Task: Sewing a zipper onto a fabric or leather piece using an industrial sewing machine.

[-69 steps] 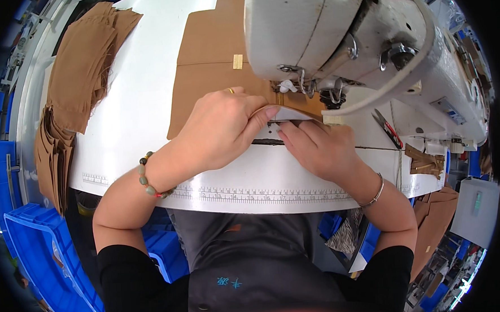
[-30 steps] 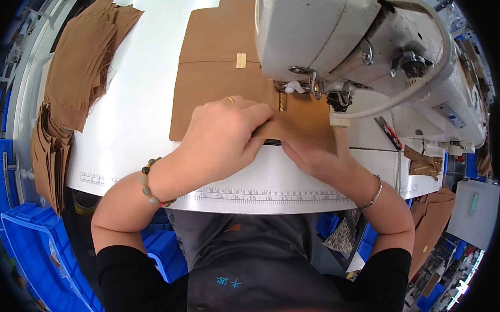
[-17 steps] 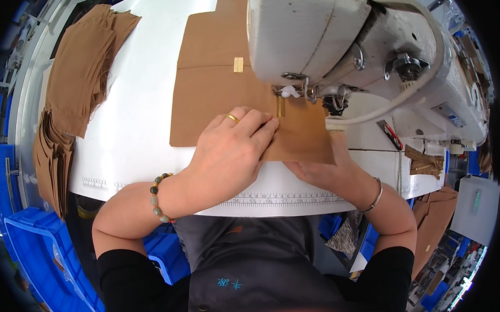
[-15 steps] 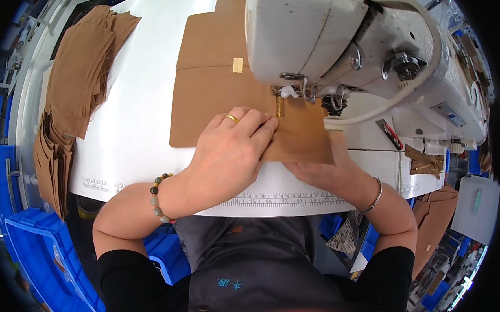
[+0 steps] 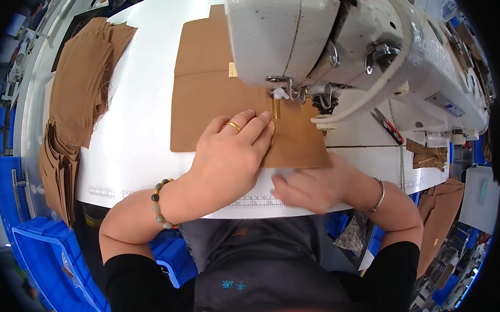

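Note:
A flat piece of brown fabric (image 5: 208,107) lies on the white table, its right part beneath the head of a sewing machine (image 5: 266,36). A short gold toothed strip, like a zipper (image 5: 276,107), shows on it just below the presser area. My left hand (image 5: 227,151) bears on the fabric left of this strip, fingers bent together and gripping the cloth; its thumb is hidden. In front of the fabric's near edge, my right hand (image 5: 311,186) is blurred by motion, with its fingers curled and apart from the strip. A small pale tab (image 5: 232,70) sits farther back on the fabric.
Stacked brown fabric pieces (image 5: 79,80) lie at the left, some hanging over the edge. Red-handled snips (image 5: 388,126) and brown scraps (image 5: 428,153) are at the right. A printed ruler (image 5: 247,203) follows the table's front edge; blue bins (image 5: 51,245) stand below left.
My right hand has come out from under the fabric's near right corner and moved toward me and slightly left. My left hand stays on the fabric. The whole view has shifted slightly.

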`<state>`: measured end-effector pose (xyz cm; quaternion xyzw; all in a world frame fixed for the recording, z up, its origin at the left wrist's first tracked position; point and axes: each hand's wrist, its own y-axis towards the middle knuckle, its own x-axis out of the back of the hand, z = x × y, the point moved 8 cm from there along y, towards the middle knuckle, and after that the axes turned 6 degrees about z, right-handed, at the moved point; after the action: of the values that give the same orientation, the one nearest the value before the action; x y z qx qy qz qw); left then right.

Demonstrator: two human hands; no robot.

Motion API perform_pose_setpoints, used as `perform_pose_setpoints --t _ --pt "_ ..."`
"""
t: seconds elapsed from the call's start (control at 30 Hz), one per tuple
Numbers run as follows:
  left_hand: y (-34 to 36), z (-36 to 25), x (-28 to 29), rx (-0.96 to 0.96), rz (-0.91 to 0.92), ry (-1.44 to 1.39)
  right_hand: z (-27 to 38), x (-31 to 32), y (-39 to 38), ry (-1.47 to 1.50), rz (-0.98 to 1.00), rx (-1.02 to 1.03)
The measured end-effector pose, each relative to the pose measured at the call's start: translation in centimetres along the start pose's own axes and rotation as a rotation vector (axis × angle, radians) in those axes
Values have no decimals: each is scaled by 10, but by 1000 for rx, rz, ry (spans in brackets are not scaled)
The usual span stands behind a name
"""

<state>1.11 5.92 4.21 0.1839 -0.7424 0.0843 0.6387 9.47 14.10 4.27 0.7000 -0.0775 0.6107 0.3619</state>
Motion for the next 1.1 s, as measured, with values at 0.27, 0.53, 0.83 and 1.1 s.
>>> perform_pose_setpoints --t 0.27,0.53,0.83,1.1 --pt "-5 3 4 -40 53 -72 -25 66 -25 56 -327 -259" --pt "-7 5 2 -44 74 -82 -44 6 -7 -19 -32 -530" --pt "-5 5 -8 25 -5 33 -45 -9 -10 -26 127 -570" --pt "3 13 -9 26 -56 47 -59 -12 -12 -49 110 -588"
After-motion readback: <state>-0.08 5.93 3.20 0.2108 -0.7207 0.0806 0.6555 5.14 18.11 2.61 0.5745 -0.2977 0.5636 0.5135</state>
